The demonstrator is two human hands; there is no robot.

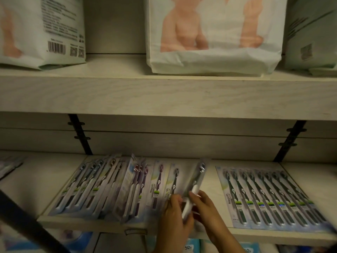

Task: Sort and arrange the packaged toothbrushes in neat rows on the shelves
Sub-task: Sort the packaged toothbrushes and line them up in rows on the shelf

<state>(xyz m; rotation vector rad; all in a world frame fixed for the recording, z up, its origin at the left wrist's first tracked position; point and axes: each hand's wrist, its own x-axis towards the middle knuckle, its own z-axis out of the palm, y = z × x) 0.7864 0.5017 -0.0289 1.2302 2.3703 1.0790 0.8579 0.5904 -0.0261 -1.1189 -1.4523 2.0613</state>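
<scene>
Low centre, my left hand (173, 216) and right hand (205, 205) both grip one tilted toothbrush pack (197, 177) above the lower shelf (212, 178).

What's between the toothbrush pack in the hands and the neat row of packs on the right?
Head view: bare pale wooden shelf separates the held toothbrush pack from the neat right-hand row.

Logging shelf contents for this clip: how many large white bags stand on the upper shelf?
3: the left bag, the middle bag, and the right bag. The frame cuts off both outer ones. More may sit outside it.
</scene>
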